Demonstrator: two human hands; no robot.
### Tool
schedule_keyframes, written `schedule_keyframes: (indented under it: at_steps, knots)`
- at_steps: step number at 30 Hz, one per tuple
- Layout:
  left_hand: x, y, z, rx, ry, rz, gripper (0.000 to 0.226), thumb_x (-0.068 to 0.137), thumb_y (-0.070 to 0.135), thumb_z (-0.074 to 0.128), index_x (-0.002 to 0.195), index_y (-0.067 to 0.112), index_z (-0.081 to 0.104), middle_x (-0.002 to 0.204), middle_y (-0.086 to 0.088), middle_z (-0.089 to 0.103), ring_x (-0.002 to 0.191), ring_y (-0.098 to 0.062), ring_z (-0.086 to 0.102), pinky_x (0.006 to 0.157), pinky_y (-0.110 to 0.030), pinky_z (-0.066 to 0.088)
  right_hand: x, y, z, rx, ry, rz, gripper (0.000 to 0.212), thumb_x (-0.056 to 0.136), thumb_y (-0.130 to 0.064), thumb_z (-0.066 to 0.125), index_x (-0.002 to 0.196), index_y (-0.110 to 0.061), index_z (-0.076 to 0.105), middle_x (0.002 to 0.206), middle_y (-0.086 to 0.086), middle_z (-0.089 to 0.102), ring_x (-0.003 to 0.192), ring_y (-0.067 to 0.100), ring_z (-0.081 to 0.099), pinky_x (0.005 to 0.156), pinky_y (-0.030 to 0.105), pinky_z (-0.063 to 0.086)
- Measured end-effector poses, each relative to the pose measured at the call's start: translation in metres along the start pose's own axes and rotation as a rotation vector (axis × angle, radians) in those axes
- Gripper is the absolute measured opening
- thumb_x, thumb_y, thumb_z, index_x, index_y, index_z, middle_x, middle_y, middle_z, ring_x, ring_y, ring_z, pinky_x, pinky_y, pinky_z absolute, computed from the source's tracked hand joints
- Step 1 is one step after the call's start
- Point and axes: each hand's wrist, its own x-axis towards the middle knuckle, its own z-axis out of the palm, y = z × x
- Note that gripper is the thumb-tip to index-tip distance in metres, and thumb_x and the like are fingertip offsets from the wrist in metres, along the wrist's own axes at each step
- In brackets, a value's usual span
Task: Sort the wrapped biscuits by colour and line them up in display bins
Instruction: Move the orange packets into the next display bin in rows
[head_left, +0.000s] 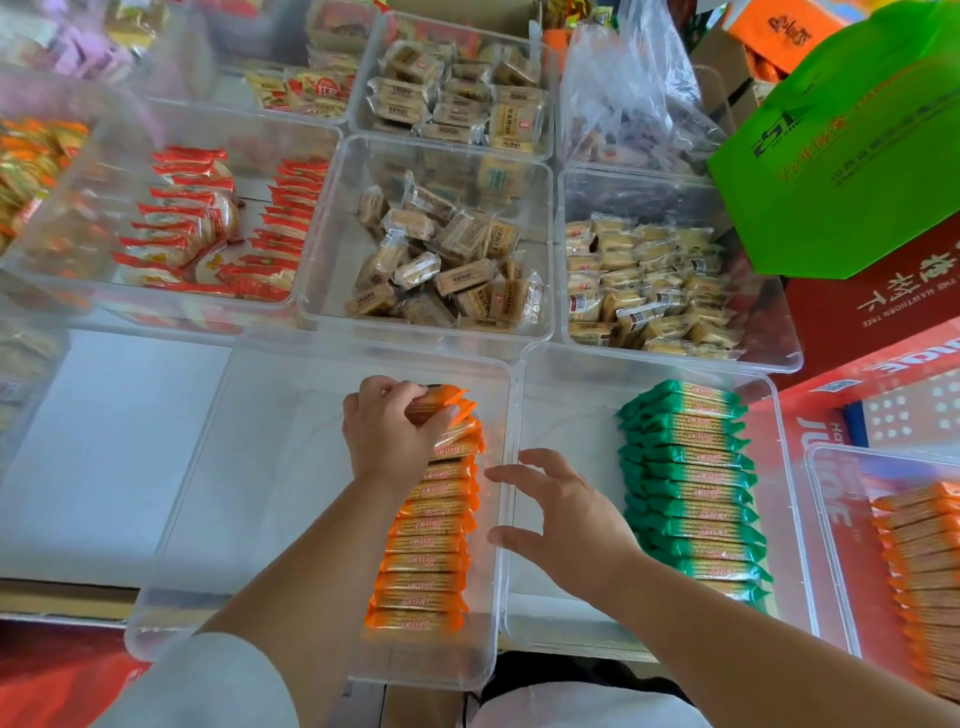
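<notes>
A row of orange-wrapped biscuits (431, 540) stands lined up along the right side of a clear bin (208, 467) in front of me. My left hand (389, 431) grips the far end of that row, fingers curled over the top packs. My right hand (561, 514) hovers with spread fingers over the wall between this bin and the neighbouring clear bin (550, 415), holding nothing. In that bin a row of green-wrapped biscuits (693, 483) is lined up on its right side.
Another clear bin (826, 467) at the far right holds more orange packs (922, 571). Behind stand bins of red-wrapped snacks (208, 223), tan biscuits (447, 260) and yellow cakes (644, 280). A green bag (852, 156) and red cartons (872, 322) sit at right.
</notes>
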Motion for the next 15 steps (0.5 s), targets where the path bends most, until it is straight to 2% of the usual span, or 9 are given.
schedule_keyframes:
  at_steps: [5,8,13,15]
  knots:
    - [0.009,0.011,-0.002,0.026,-0.054,-0.07,0.046,0.075,0.066,0.074,0.102,0.029,0.074,0.109,0.004,0.054,0.106,-0.021,0.045,0.087,-0.041,0.046,0.0,0.0,0.0,-0.001,0.0,-0.001,0.062,0.087,-0.061,0.066,0.142,-0.056,0.038,0.156,-0.019,0.027,0.12,0.014,0.056,0.096,0.034,0.051]
    - [0.015,0.017,-0.007,-0.024,-0.088,-0.173,0.049,0.069,0.067,0.079,0.101,0.03,0.072,0.11,0.004,0.055,0.109,-0.022,0.047,0.085,-0.039,0.047,-0.001,0.0,0.0,0.002,0.0,-0.005,0.062,0.088,-0.061,0.065,0.143,-0.056,0.038,0.156,-0.018,0.028,0.122,0.014,0.055,0.097,0.034,0.05]
    - [0.011,0.019,-0.002,-0.401,-0.066,-0.51,0.086,0.053,0.062,0.09,0.122,0.031,0.05,0.123,0.002,0.052,0.107,-0.022,0.057,0.086,-0.042,0.055,-0.002,0.001,0.001,0.017,0.002,-0.003,0.062,0.088,-0.06,0.065,0.143,-0.056,0.037,0.156,-0.018,0.028,0.124,0.013,0.054,0.096,0.033,0.05]
    - [0.007,0.02,0.0,-0.449,-0.083,-0.566,0.09,0.054,0.066,0.088,0.127,0.034,0.045,0.125,0.001,0.057,0.107,-0.024,0.06,0.087,-0.044,0.056,-0.003,0.001,0.002,0.027,-0.002,-0.003,0.062,0.089,-0.06,0.064,0.144,-0.056,0.036,0.156,-0.018,0.028,0.121,0.014,0.055,0.095,0.033,0.049]
